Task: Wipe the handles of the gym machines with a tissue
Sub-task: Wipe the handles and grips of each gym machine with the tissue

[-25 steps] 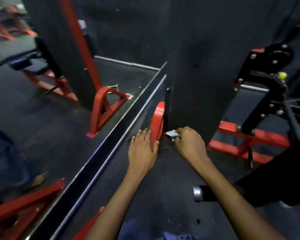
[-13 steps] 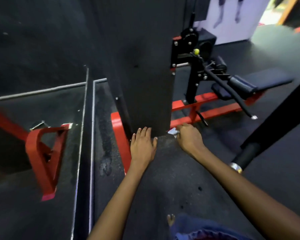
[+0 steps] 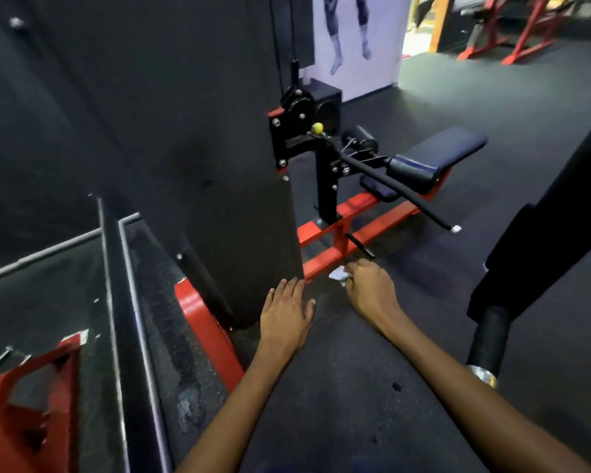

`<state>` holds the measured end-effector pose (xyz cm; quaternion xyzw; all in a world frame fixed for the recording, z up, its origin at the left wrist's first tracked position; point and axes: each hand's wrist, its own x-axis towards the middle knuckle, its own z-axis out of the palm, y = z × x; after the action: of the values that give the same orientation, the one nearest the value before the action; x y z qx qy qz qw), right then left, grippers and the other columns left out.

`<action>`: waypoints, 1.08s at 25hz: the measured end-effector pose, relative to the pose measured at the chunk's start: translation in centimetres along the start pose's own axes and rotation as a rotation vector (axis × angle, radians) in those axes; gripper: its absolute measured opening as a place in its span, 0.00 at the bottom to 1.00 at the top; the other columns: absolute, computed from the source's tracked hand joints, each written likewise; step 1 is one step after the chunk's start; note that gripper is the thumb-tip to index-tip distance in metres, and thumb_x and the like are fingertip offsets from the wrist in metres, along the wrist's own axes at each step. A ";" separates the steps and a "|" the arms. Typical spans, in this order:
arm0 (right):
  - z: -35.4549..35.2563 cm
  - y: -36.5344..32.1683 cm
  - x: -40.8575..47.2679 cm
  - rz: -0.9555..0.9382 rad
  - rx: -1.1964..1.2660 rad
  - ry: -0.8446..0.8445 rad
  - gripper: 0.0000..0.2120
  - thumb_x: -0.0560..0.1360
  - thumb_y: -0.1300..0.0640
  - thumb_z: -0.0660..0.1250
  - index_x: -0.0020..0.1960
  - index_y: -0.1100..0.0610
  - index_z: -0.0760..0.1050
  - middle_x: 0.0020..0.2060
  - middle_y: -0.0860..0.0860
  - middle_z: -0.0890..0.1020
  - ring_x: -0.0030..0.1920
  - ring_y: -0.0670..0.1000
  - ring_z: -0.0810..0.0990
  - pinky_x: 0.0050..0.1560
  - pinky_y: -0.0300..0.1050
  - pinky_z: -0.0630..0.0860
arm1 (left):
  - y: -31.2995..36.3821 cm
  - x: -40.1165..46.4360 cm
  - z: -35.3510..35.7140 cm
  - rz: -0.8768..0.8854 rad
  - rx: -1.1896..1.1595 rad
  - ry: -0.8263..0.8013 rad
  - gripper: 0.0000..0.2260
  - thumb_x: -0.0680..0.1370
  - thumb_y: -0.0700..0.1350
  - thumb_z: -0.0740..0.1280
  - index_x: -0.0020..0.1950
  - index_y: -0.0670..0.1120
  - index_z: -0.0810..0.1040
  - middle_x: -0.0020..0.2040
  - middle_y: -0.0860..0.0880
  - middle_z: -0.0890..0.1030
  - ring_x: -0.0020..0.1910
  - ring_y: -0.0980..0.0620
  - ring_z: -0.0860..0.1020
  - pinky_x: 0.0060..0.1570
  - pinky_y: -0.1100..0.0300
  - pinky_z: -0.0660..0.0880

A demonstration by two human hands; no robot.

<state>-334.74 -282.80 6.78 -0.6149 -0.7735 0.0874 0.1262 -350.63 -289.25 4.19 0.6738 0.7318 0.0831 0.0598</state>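
My right hand pinches the tissue at its fingertips, beside the red frame; my left hand rests flat, fingers straight, on the floor.

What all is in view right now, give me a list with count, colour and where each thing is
tissue: one, white, on the floor by the red base rail, pinched in the right hand
machine shroud: one, black, centre, rising from the floor
base frame: one, red, low, behind and right of the shroud
long handle: one, black with a white tip, sticking out right from the machine
yellow knob: one, on the black bracket by the pulley
seat pad: one, dark blue, right of centre
padded roller: one, black with a silver end, lower right
mirror: one, left, reflecting red frame
poster: one, pale, top
far machines: red frames, top right, number unclear
floor: black rubber
left hand: flat on the floor at the shroud's corner
right hand: curled, holding the tissue
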 end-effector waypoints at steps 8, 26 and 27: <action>-1.8 0.5 -0.4 0.313 0.308 0.311 0.11 0.69 0.70 0.62 0.45 0.62 0.80 0.51 0.53 0.82 0.53 0.53 0.80 0.49 0.32 0.67 | -0.1 9.1 1.9 0.484 -0.050 -0.001 0.25 0.81 0.56 0.52 0.75 0.45 0.66 0.74 0.47 0.68 0.75 0.49 0.64 0.73 0.52 0.57; -5.5 3.5 -16.7 0.654 -0.174 0.465 0.13 0.70 0.62 0.65 0.53 0.57 0.79 0.45 0.50 0.77 0.47 0.50 0.79 0.45 0.35 0.67 | 23.7 9.5 -6.6 1.424 -0.641 0.395 0.29 0.81 0.52 0.57 0.79 0.51 0.49 0.80 0.48 0.47 0.79 0.50 0.46 0.75 0.50 0.50; -4.9 3.4 -17.6 0.614 -0.217 0.486 0.15 0.66 0.65 0.65 0.52 0.59 0.80 0.45 0.53 0.79 0.46 0.51 0.79 0.45 0.34 0.67 | 24.3 9.8 -6.2 1.434 -0.662 0.419 0.31 0.81 0.52 0.57 0.79 0.53 0.44 0.80 0.51 0.40 0.78 0.52 0.42 0.75 0.51 0.49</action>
<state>-326.39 -299.30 8.92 -0.8297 -0.5064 -0.1093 0.2078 -328.96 -277.87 15.42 0.8962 0.0562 0.4372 0.0500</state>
